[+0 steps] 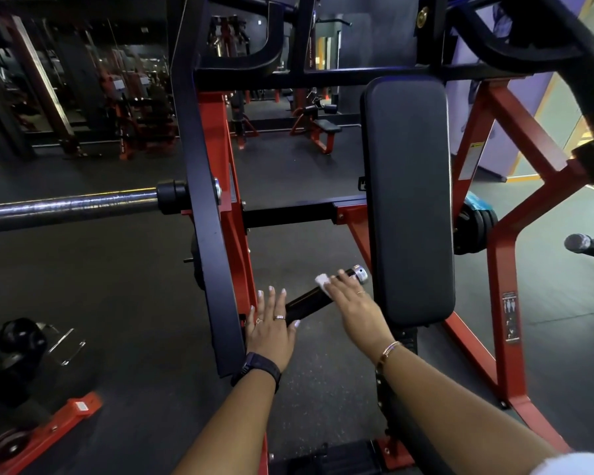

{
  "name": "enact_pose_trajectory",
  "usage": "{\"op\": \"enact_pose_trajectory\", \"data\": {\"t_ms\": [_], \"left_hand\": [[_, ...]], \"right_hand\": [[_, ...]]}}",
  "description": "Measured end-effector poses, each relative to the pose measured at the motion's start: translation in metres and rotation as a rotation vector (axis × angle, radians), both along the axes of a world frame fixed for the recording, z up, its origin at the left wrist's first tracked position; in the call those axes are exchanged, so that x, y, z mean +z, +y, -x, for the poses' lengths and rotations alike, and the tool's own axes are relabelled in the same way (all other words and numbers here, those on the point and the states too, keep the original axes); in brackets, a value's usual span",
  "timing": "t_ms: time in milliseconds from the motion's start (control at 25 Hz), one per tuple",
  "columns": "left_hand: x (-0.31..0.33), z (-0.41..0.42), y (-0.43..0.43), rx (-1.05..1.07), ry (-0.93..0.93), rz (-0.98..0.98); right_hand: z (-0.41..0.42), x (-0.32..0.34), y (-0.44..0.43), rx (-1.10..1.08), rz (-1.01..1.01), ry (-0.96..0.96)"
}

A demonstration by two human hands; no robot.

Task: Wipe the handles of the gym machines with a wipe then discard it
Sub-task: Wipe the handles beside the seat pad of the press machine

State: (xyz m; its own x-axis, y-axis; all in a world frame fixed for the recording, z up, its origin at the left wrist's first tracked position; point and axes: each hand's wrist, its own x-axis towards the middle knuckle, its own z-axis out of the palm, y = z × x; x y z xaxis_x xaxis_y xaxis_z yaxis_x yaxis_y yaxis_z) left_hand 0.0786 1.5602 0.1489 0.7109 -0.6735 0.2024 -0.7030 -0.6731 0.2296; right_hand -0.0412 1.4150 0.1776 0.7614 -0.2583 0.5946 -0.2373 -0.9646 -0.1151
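Right hand [354, 305], fingers flat, presses crumpled white wipe [322, 280] on black cylindrical machine handle [307, 302]. Left hand [271, 325], fingers spread, rests at its base. Best to wrap the wipe round and stroke the full length.

A: Item 1, wipe [320, 280]?
B: 1 white corner vis.; rest under right hand [354, 303]. Whether fingers curl round it: can't tell.
A: Item 2, handle [306, 301]?
B: Mid part covered by right hand; near end behind left hand [271, 329].
A: Item 3, weight plates [477, 228]?
B: Partly behind back pad [408, 200].
A: Item 4, chrome bar [66, 207]?
B: Cut off at left edge.
A: Labels?
B: Frame sticker [510, 317], txt too small to read. Bkgd machines [131, 125] dark, blurred.
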Motion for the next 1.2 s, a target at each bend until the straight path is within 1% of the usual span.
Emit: {"op": "enact_pose_trajectory", "data": {"t_ms": [80,120,200,320,400,480,560,600,640,680,760,800,840,1000,1120,1200], "left_hand": [[0.000,0.000,0.000,0.002,-0.002,-0.004],[-0.001,0.000,0.000,0.002,-0.002,-0.006],[0.000,-0.001,0.000,0.000,0.002,-0.014],[0.001,-0.001,0.000,-0.012,0.026,-0.008],[0.001,0.000,0.001,-0.014,0.032,0.005],[0.000,0.000,0.001,-0.012,0.026,0.014],[0.000,0.000,0.000,-0.011,0.023,0.013],[0.000,-0.001,0.000,-0.010,0.027,0.013],[0.000,-0.001,0.000,-0.009,0.030,0.011],[0.000,-0.001,0.000,-0.006,0.030,0.006],[-0.001,-0.001,0.000,0.002,0.018,-0.009],[-0.001,-0.001,0.000,0.002,0.012,-0.013],[-0.001,-0.001,0.000,0.000,0.010,-0.014],[-0.001,-0.001,0.000,-0.009,0.023,-0.002],[0.000,-0.001,0.000,-0.002,0.025,-0.002],[0.000,-0.002,-0.001,-0.005,0.030,-0.002]], "right_hand": [[-0.006,0.005,-0.004,-0.098,-0.103,-0.019],[-0.011,0.007,0.002,-0.087,-0.119,-0.020],[-0.018,0.001,0.022,0.003,-0.048,0.017],[-0.017,-0.013,0.046,0.165,0.062,0.127],[-0.011,-0.014,0.042,0.180,0.102,0.114],[-0.010,-0.006,0.031,0.075,0.020,0.012],[-0.014,0.004,0.020,-0.096,-0.173,-0.132],[-0.018,0.008,0.019,-0.126,-0.249,-0.165],[-0.021,0.010,0.020,-0.100,-0.270,-0.163],[-0.024,0.009,0.024,-0.041,-0.222,-0.131],[-0.026,0.001,0.037,0.090,-0.047,-0.020],[-0.025,-0.006,0.043,0.124,0.022,0.018],[-0.024,-0.012,0.047,0.132,0.048,0.036],[-0.026,-0.020,0.052,0.006,-0.064,0.031],[-0.032,-0.013,0.046,0.004,-0.027,0.003],[-0.036,-0.010,0.044,-0.002,-0.063,0.032]]}}
